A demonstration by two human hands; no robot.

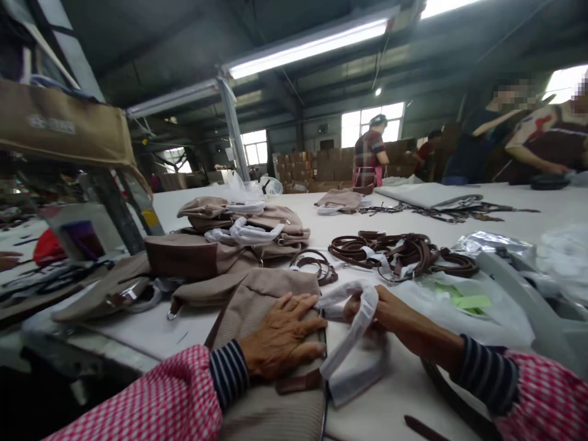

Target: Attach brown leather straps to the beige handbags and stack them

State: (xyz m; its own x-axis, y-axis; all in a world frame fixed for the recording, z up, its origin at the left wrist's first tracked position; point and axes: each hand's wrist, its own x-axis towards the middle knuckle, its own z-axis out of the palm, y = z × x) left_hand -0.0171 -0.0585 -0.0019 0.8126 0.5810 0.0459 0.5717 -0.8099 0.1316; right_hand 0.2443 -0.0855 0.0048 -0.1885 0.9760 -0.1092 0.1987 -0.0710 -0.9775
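Note:
A light-brown ribbed bag lies on the table in front of me. My left hand rests flat on it with the fingers stretched out, near a dark-brown leather tab. A handle wrapped in white paper loops out from the bag's right side. My right hand is closed at this handle, its fingers curled and partly hidden behind the wrapping. Below it the lower part of the wrapping is blurred. A brown strap end lies by the near edge.
Brown bags with wrapped handles are piled at left. Coiled brown straps lie beyond my hands. At right are clear plastic with a green piece and a grey machine or holder. Several people stand across the table, one in an apron.

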